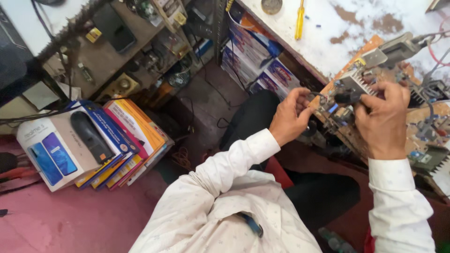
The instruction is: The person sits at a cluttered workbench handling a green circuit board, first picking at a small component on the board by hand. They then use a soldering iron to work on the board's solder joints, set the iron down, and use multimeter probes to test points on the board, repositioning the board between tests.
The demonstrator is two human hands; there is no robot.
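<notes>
A brown circuit board (424, 119) with finned metal heat sinks, wires and small parts lies tilted at the bench edge on the right. My left hand (290, 117) pinches a small part or wire at the board's left end. My right hand (383, 119) grips a dark cylindrical component (346, 97) on the board, beside a white finned heat sink (357, 80). Both arms wear white patterned sleeves. What exactly sits between the left fingers is too small to tell.
A white worn bench top (328, 37) holds a yellow screwdriver (299, 21) and a round metal tin (271, 5). Stacked flat boxes (89, 145) lie on the pink floor at left. A cluttered shelf (117, 51) with parts stands behind. More boxes (258, 51) stand under the bench.
</notes>
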